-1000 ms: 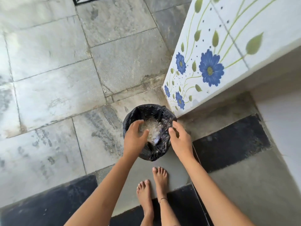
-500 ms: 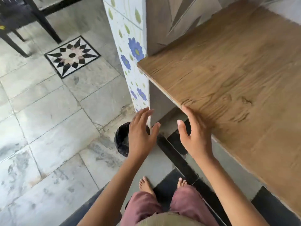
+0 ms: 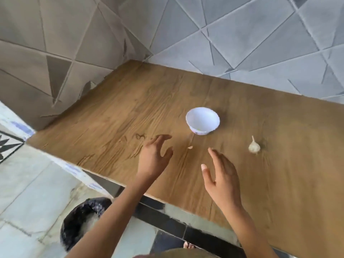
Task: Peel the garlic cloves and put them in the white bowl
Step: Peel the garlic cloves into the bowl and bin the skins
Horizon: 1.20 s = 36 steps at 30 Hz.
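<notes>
— Garlic bulb (image 3: pixel 254 146) looks whole on the worktop (image 3: pixel 115 112), right of the white bowl (image 3: pixel 202 121) and apart from it?
— Yes. I see no clove in the bowl, only one small scrap (image 3: pixel 190 147) just before it. Peeling seems hardly begun.
— And the hands?
— Left hand (image 3: pixel 154 159) and right hand (image 3: pixel 221 175) hover apart, holding nothing, near the front edge. Bare wood all around them.
</notes>
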Tool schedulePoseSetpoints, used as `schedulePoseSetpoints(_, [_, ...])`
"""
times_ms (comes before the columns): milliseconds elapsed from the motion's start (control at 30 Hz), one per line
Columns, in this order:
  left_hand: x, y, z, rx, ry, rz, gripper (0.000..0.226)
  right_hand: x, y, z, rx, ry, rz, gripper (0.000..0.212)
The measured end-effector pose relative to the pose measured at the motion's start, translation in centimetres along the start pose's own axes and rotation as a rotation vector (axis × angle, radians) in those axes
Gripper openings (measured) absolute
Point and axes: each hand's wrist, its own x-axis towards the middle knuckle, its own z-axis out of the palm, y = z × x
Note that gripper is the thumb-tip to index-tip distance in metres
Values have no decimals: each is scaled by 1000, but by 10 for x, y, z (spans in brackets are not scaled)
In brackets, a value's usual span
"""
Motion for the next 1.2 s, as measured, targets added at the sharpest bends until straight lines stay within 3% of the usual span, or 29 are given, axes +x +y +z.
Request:
schedulePoseSetpoints(133, [21, 18, 35, 63, -190, 26, 33, -13, 30, -10, -126, -63, 77, 53])
schedulePoseSetpoints(400, [41, 24, 55, 257, -385, 217, 26, -31, 50, -6, -290, -276, 194, 63])
schedulePoseSetpoints(667, [107, 59, 31, 38, -220, 226, 15, -27, 39, -11, -353, -289, 218, 66])
schedulePoseSetpoints(867, [154, 82, 61, 498, -607, 231, 13, -26, 40, -11, -308, -303, 235, 65])
schedulePoseSetpoints(1000, [151, 95, 74, 731, -820, 221, 30, -26, 40, -12, -301, -314, 233, 63])
schedulePoseSetpoints(1100, [157, 81, 68, 529, -745, 214, 16, -28, 39, -12, -244, -319, 245, 65])
schedulePoseSetpoints(1200, [157, 85, 59, 290, -442, 260, 16, -31, 39, -19, -121, -257, 294, 71])
